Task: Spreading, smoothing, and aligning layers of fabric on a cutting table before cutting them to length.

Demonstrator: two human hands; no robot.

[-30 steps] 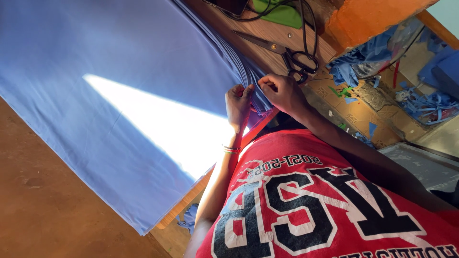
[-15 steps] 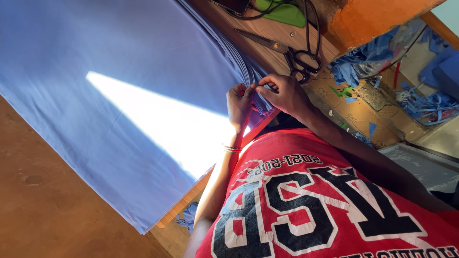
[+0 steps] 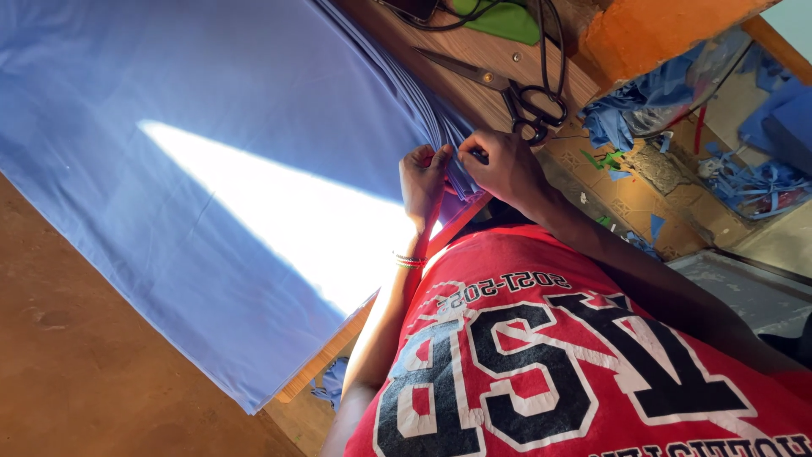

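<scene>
Squaring up the fabric stack at the counter edge

Both our left hand and right hand pinch the blue fabric layers shut; next we'd probably need the scissors.

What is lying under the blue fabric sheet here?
The blue fabric lies spread over a wooden table, bare beside the scissors. Both hands pinch its stacked edge. Whatever else lies beneath is covered.

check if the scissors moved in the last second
No. The scissors lie in the same spot on the wooden table, handles just above the right hand.
</scene>
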